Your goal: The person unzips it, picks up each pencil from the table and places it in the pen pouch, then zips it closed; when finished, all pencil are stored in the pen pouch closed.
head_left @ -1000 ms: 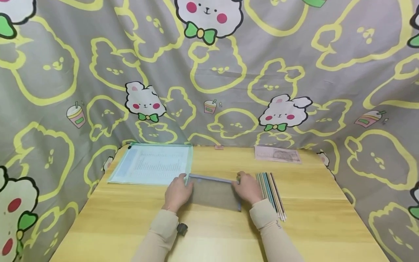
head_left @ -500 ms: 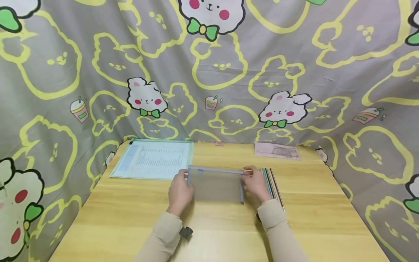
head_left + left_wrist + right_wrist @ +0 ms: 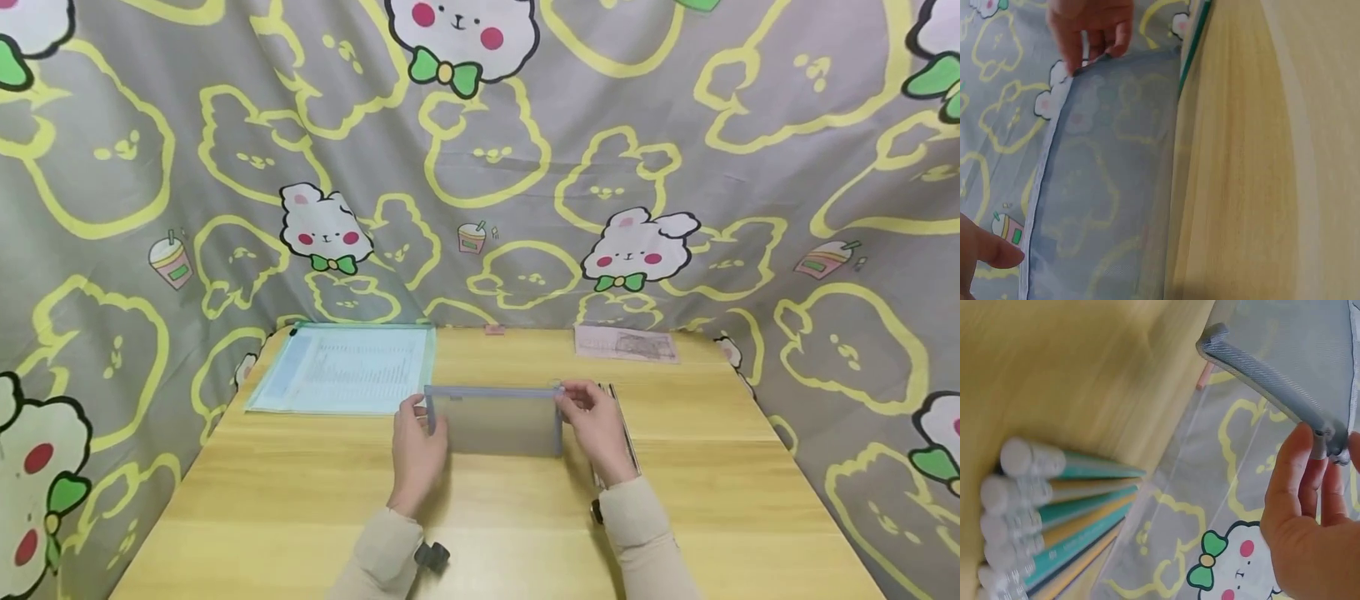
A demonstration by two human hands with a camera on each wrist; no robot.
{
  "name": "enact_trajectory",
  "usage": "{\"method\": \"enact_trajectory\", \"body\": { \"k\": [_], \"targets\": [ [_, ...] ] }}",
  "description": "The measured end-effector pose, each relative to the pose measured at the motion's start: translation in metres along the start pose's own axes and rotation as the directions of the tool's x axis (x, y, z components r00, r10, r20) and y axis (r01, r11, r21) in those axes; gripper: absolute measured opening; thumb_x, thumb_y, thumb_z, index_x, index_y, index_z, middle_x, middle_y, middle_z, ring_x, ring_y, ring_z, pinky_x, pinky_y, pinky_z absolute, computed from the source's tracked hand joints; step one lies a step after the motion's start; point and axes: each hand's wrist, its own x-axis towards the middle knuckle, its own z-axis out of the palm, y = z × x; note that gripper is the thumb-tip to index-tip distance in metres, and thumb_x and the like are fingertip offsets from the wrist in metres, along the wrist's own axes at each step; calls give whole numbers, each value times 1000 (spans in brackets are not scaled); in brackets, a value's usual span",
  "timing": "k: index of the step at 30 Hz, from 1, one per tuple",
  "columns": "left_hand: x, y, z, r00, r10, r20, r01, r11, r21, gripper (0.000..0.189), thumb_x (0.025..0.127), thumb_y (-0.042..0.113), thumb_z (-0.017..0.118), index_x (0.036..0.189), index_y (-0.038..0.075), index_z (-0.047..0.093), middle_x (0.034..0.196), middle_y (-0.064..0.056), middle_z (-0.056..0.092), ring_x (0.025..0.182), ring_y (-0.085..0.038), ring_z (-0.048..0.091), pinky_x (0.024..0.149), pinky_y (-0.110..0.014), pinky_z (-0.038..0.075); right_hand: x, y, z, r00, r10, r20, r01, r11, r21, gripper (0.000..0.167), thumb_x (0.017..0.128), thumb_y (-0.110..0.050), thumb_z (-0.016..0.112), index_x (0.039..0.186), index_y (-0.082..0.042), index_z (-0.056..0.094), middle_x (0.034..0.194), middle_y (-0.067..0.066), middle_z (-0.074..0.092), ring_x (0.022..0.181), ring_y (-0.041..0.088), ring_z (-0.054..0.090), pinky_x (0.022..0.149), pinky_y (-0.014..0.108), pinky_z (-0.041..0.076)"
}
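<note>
A grey-blue see-through mesh zip pouch (image 3: pixel 495 425) stands upright between my two hands in the head view, zipped edge on top. My left hand (image 3: pixel 418 454) holds its left side, thumb in front. In the left wrist view that thumb (image 3: pixel 999 251) lies by the zipped edge of the pouch (image 3: pixel 1104 169). At the upper right corner my right hand (image 3: pixel 600 425) pinches the pouch near the zip's end. The right wrist view shows the fingers (image 3: pixel 1288 465) of that hand on the corner. Nothing can be made out inside the pouch.
Several pencils (image 3: pixel 1079 525) with white ends lie on the wooden table (image 3: pixel 712 500), partly hidden by my right arm. A teal-edged clear folder with a printed sheet (image 3: pixel 345 367) lies back left. A pinkish printed slip (image 3: pixel 626 343) and small pink piece (image 3: pixel 494 330) lie by the patterned curtain (image 3: pixel 517 183).
The pouch has come up from slanting low over the table to standing upright. My right hand has shifted up onto its top right corner; my left hand keeps the left side.
</note>
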Motion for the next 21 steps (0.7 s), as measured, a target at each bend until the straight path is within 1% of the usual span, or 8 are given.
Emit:
{"method": "enact_trajectory", "body": {
  "k": [3, 6, 8, 10, 12, 14, 16, 21],
  "targets": [
    [-2, 8, -1, 999, 43, -17, -41, 996, 75, 60, 102, 22, 65, 151, -1, 41, 132, -24, 53, 115, -41, 60, 93, -56, 55, -1, -5, -5, 998, -30, 54, 30, 1000, -2, 29, 104, -17, 68, 131, -5, 65, 126, 15, 67, 114, 26, 66, 94, 34, 63],
    [-9, 23, 1, 980, 193, -48, -177, 957, 231, 64, 100, 27, 69, 150, -2, 43, 138, -28, 50, 116, -43, 58, 93, -56, 54, -7, -8, -10, 992, -39, 118, 44, 998, -35, 26, 103, -16, 70, 127, -6, 66, 125, 13, 67, 117, 26, 65, 96, 37, 61],
    [-13, 39, 7, 934, 358, -20, -329, 878, 348, 63, 97, 31, 73, 146, -1, 50, 140, -28, 51, 121, -43, 57, 99, -58, 52, -12, -9, -13, 988, -67, 142, 79, 994, -79, 23, 103, -16, 71, 124, -8, 67, 124, 11, 69, 119, 25, 65, 98, 38, 60],
    [-16, 58, 14, 870, 488, 69, -465, 768, 441, 59, 97, 37, 75, 143, 4, 57, 142, -24, 56, 131, -43, 55, 106, -65, 48, -16, -10, -14, 983, -113, 147, 130, 985, -111, 21, 102, -17, 72, 121, -9, 69, 123, 9, 71, 119, 26, 66, 98, 40, 59],
    [-18, 76, 24, 809, 557, 191, -571, 663, 484, 54, 98, 42, 73, 141, 10, 62, 141, -18, 62, 137, -42, 53, 111, -72, 42, -18, -12, -13, 975, -171, 138, 189, 973, -132, 20, 101, -17, 73, 119, -10, 70, 123, 9, 72, 118, 27, 68, 98, 41, 58],
    [-19, 89, 34, 774, 556, 303, -625, 600, 499, 52, 99, 49, 70, 140, 17, 64, 139, -11, 67, 137, -39, 57, 110, -76, 41, -19, -13, -11, 970, -208, 124, 225, 964, -141, 20, 99, -16, 75, 118, -10, 70, 122, 8, 73, 116, 27, 69, 98, 43, 59],
    [-21, 97, 43, 764, 531, 366, -643, 587, 492, 48, 100, 50, 68, 138, 20, 67, 134, -7, 72, 132, -35, 63, 108, -76, 44, -21, -12, -9, 969, -223, 109, 238, 959, -155, 20, 98, -14, 76, 117, -10, 71, 122, 8, 74, 114, 27, 69, 97, 42, 58],
    [-24, 100, 56, 761, 536, 365, -649, 629, 428, 34, 101, 39, 71, 128, 19, 74, 117, -2, 80, 105, -25, 76, 100, -61, 54, -25, -9, -6, 973, -214, 86, 226, 958, -177, 19, 97, -10, 76, 116, -11, 72, 120, 7, 74, 114, 27, 70, 98, 43, 58]
  ]
}}
